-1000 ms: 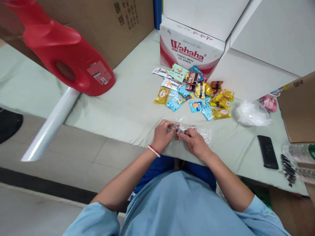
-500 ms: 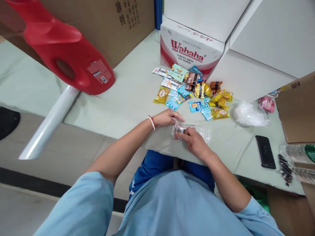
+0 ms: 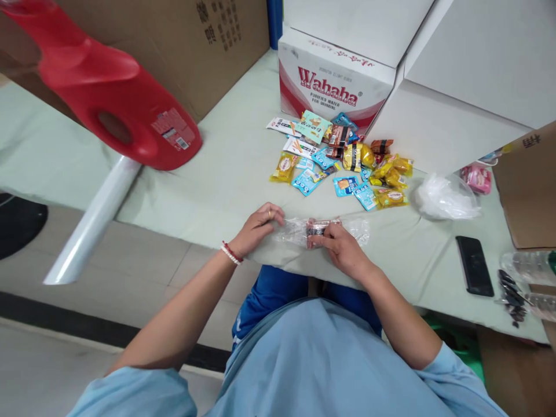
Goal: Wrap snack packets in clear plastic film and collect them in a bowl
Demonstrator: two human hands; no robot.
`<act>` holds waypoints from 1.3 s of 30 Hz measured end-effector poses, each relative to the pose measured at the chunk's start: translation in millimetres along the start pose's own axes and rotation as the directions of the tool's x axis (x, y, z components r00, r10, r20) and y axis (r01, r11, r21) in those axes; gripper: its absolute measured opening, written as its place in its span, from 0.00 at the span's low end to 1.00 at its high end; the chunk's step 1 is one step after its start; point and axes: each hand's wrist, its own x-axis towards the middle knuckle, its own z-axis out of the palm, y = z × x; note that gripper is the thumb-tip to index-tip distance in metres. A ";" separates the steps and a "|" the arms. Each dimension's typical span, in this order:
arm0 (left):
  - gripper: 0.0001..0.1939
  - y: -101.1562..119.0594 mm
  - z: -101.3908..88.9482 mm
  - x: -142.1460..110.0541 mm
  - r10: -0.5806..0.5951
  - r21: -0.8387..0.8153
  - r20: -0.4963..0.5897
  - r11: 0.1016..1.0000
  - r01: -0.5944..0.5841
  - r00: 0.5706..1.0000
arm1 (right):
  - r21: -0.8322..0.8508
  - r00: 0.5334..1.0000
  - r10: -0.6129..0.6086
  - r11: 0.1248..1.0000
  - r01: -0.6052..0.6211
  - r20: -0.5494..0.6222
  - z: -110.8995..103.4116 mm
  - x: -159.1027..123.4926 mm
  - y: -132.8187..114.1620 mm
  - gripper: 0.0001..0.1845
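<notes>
A small reddish-brown snack packet (image 3: 313,227) lies with a clear plastic bag (image 3: 293,231) at the near edge of the cloth-covered table. My right hand (image 3: 346,250) is closed on the packet, pressing it from the near right side. The bag spreads flat to both sides of the packet; whether the packet is inside or on top of it, I cannot tell. At the bag's left end, my left hand (image 3: 259,227) has its fingers curled on the plastic edge. Beyond the hands lies a pile of snack packets, among them a yellow one (image 3: 285,167) and a blue one (image 3: 346,186).
Behind the pile stands a Wahaha carton (image 3: 332,87) beside white boxes (image 3: 447,124). On the left are a red jug (image 3: 147,110) and a white roll (image 3: 93,223). To the right lie bunched plastic bags (image 3: 446,198), a phone (image 3: 474,266) and clear bottles (image 3: 527,266).
My left hand lifted off the packet's left side, reached forward over the bag, then drew back left, stretching the bag's end out flat. My right hand stayed on the packet.
</notes>
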 end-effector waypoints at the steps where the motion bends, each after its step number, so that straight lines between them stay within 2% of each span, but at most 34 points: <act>1: 0.16 3.7 6.6 2.8 -0.057 0.027 -0.082 0.998 0.060 0.995 | -0.011 1.000 -0.004 1.000 0.004 -0.008 0.7 0.2 -0.3 0.22; 2: 0.22 7.6 13.6 6.4 -0.113 0.080 -0.143 0.989 0.125 0.983 | -0.027 1.000 -0.008 1.000 0.007 -0.017 1.4 0.2 -0.5 0.22; 4: 0.31 15.4 26.2 13.7 -0.193 0.230 -0.140 0.948 0.221 0.971 | -0.067 1.000 -0.010 0.998 0.008 -0.029 2.8 0.0 -0.1 0.22; 5: 0.30 18.9 30.5 16.5 -0.210 0.294 -0.089 0.928 0.228 0.974 | -0.083 0.999 -0.009 0.997 0.006 -0.031 3.2 -0.3 0.3 0.22; 7: 0.19 25.2 33.9 18.4 -0.189 0.334 0.033 0.928 0.167 0.981 | -0.090 1.000 -0.007 0.996 0.005 -0.026 3.1 -1.5 0.8 0.23; 9: 0.09 31.1 32.2 15.7 -0.148 0.254 0.093 0.960 0.120 0.985 | -0.058 1.000 -0.009 0.998 0.007 -0.030 2.0 -3.1 0.1 0.23; 10: 0.06 34.5 30.5 13.0 -0.157 0.192 0.088 0.972 0.138 0.984 | -0.036 0.999 -0.008 0.999 0.006 -0.038 1.3 -3.8 -0.8 0.23; 12: 0.05 43.2 28.7 6.9 -0.252 0.063 0.040 0.966 0.249 0.967 | 0.001 0.998 0.002 1.000 -0.002 -0.065 -0.1 -4.6 -2.9 0.22; 14: 0.05 54.7 31.6 2.1 -0.360 -0.041 -0.023 0.933 0.359 0.933 | 0.017 0.997 0.001 1.000 0.000 -0.079 -0.8 -4.4 -4.4 0.20; 17: 0.05 73.8 46.6 0.5 -0.426 -0.132 -0.106 0.902 0.412 0.898 | 0.029 0.997 -0.043 0.999 0.045 -0.070 0.2 -2.5 -4.2 0.19; 20: 0.04 88.0 68.2 5.4 -0.411 -0.188 -0.146 0.905 0.383 0.900 | 0.033 0.994 -0.079 0.996 0.082 -0.072 2.8 -1.1 -2.8 0.20; 23: 0.09 93.2 83.9 11.9 -0.307 -0.183 -0.161 0.943 0.278 0.938 | 0.039 0.992 -0.080 0.996 0.084 -0.100 5.4 -2.6 -2.7 0.21; 26: 0.17 92.4 88.5 15.6 -0.180 -0.075 -0.108 0.982 0.173 0.978 | 0.036 0.987 -0.088 0.995 0.093 -0.133 7.7 -7.6 -5.2 0.22; 28: 0.19 91.9 89.2 15.8 -0.130 0.059 -0.056 0.989 0.133 0.990 | 0.032 0.982 -0.105 0.993 0.112 -0.159 9.0 -13.0 -7.7 0.22; 30: 0.20 93.0 92.0 14.6 -0.125 0.225 -0.025 0.966 0.127 0.992 | 0.034 0.976 -0.117 0.991 0.126 -0.184 9.5 -20.6 -9.9 0.21; 34: 0.23 99.8 104.6 11.9 -0.178 0.493 0.051 0.860 0.130 0.983 | 0.015 0.972 -0.090 0.995 0.096 -0.215 5.5 -45.5 -9.8 0.18; 37: 0.23 104.5 112.5 13.6 -0.206 0.619 0.060 0.776 0.125 0.977 | 0.045 0.962 0.013 0.999 -0.001 -0.274 -3.1 -68.8 -1.9 0.17; 38: 0.23 105.4 114.0 14.9 -0.207 0.641 0.048 0.757 0.129 0.977 | 0.061 0.941 0.084 0.996 -0.068 -0.328 -6.6 -75.4 2.8 0.17; 39: 0.23 106.1 114.9 16.5 -0.206 0.653 0.037 0.746 0.132 0.978 | 0.075 0.901 0.173 0.985 -0.156 -0.399 -10.0 -80.5 8.4 0.15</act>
